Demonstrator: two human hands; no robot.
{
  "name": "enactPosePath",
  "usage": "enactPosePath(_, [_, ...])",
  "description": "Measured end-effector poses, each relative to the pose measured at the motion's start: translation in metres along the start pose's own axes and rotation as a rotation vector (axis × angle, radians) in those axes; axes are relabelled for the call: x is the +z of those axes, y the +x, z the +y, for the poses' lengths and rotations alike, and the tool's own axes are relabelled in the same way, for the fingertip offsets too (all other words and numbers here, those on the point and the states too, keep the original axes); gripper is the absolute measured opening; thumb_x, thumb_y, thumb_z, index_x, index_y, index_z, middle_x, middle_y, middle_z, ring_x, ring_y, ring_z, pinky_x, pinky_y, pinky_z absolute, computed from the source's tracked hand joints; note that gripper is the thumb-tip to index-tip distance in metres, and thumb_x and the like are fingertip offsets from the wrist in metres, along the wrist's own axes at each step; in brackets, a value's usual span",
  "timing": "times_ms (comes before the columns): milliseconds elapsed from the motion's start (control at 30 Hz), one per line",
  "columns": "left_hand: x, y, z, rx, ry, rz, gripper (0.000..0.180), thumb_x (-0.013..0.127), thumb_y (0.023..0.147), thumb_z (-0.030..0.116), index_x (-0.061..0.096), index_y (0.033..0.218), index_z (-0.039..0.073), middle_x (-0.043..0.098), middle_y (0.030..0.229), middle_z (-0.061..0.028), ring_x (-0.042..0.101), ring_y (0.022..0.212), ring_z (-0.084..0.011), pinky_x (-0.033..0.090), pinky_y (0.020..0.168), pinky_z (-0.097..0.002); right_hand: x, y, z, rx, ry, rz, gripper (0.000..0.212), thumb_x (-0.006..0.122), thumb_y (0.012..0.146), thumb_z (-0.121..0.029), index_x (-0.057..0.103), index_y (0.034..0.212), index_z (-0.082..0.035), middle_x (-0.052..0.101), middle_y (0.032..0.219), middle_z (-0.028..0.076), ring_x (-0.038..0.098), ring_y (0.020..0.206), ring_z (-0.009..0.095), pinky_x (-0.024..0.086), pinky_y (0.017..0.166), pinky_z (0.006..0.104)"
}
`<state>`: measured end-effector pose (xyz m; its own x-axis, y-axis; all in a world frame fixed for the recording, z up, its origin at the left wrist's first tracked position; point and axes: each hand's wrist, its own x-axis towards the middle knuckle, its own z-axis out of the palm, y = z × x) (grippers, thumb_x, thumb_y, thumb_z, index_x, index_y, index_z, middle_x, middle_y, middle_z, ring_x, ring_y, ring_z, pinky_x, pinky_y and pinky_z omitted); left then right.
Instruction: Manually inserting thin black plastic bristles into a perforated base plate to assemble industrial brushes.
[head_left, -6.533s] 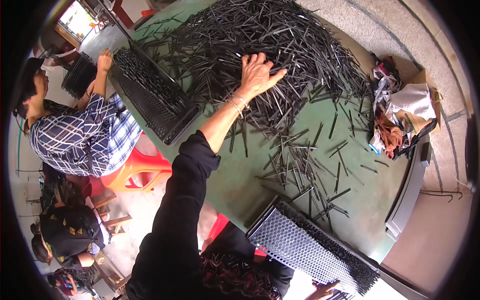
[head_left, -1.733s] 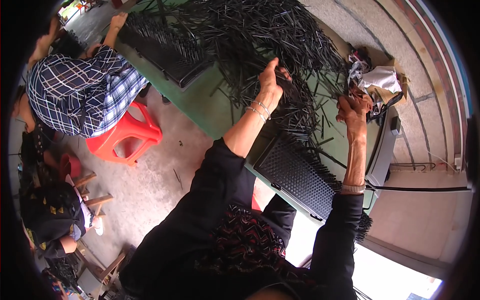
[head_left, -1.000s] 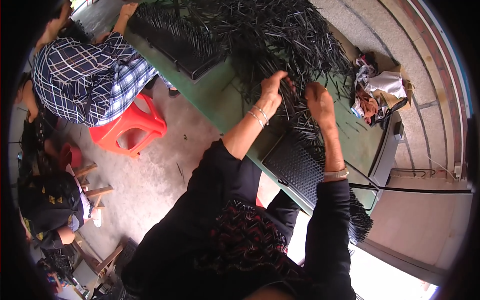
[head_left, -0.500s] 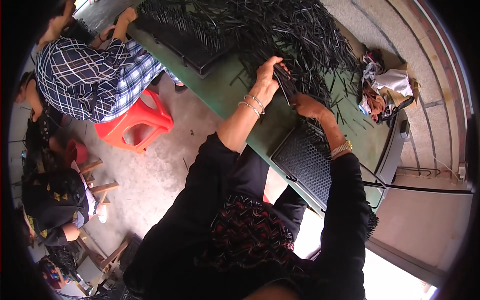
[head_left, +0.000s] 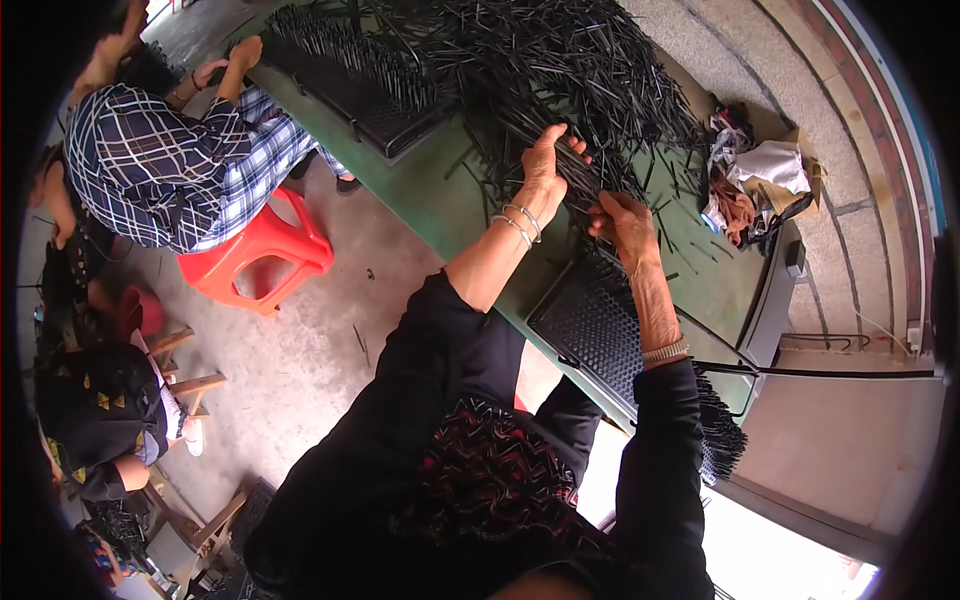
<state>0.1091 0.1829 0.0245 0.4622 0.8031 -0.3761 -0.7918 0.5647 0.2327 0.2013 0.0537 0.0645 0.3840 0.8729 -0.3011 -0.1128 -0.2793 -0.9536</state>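
Note:
My left hand (head_left: 545,172) is wrapped round a bundle of thin black sticks (head_left: 573,178), held above the green table (head_left: 425,210). At the bundle's right end my right hand (head_left: 630,225) is closed, thumb against curled fingers, on the stick ends. Exactly how many sticks it pinches is hidden. Below the right hand lies a black tray with a grid of holes (head_left: 590,315), with some sticks standing in its far edge. Just beyond both hands spreads a big loose pile of the same black sticks (head_left: 580,60).
A second black tray (head_left: 390,135) with upright sticks lies at the far left of the table. Beside it a person in a plaid shirt (head_left: 150,165) sits on a red stool (head_left: 265,260). Crumpled wrappers (head_left: 770,165) lie at the right, by the wall.
My right hand has turned, its back now showing more, and shifted slightly right along the bundle. My left hand has dropped a little, still round the sticks.

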Motion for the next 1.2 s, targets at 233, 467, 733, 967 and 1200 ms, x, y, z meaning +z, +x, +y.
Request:
enactPosePath(233, [0.002,0.002,0.0,-0.017,-0.047,0.035,0.014,0.065,0.081,0.011,0.056,0.087,0.002,0.06,0.08,-0.0087,0.064,0.076,-0.0247,0.056,0.072,-0.0478,-0.017,-0.024,-0.007,-0.091,-0.082,0.158,0.029,0.064,0.087,-0.015,0.059,0.103,0.01,0.064,0.081,0.013,0.06,0.062,0.015,0.058,0.059,0.0285])
enactPosePath(467, [-0.025,0.011,0.005,-0.131,0.106,-0.069,0.015,0.061,0.083,0.012,0.058,0.087,-0.001,0.065,0.088,-0.0138,0.066,0.086,-0.0266,0.055,0.073,-0.0447,-0.056,-0.039,-0.037,-0.258,-0.065,0.302,0.026,0.063,0.086,-0.013,0.059,0.098,0.009,0.062,0.076,0.011,0.058,0.06,0.012,0.058,0.06,0.0292])
enactPosePath(733, [-0.035,-0.029,-0.031,-0.356,0.216,-0.31,0.028,0.052,0.09,0.018,0.065,0.104,-0.002,0.067,0.103,-0.015,0.066,0.091,-0.0236,0.054,0.085,-0.0373,-0.004,0.001,0.014,-0.499,-0.56,0.369,0.011,0.059,0.088,-0.01,0.059,0.091,0.0,0.064,0.072,0.011,0.061,0.058,0.02,0.048,0.055,0.0328])
enactPosePath(967, [-0.026,-0.044,-0.016,-0.231,0.241,-0.124,0.012,0.062,0.082,0.006,0.067,0.09,-0.002,0.068,0.091,-0.009,0.065,0.081,-0.0188,0.054,0.075,-0.0294,0.017,-0.011,0.015,-0.626,-1.142,0.423,0.017,0.06,0.088,-0.027,0.062,0.092,-0.011,0.066,0.085,0.014,0.063,0.075,0.035,0.051,0.068,0.0467])
enactPosePath(1200, [-0.038,-0.051,-0.018,0.344,0.55,-0.375,0.026,0.06,0.083,-0.001,0.058,0.108,0.001,0.064,0.094,-0.0034,0.059,0.081,-0.0095,0.051,0.072,-0.0262,0.055,-0.017,0.001,-0.706,-0.29,0.073,0.08,0.076,0.082,-0.023,0.027,0.14,0.002,0.052,0.124,0.018,0.052,0.111,0.023,0.043,0.096,0.0329])
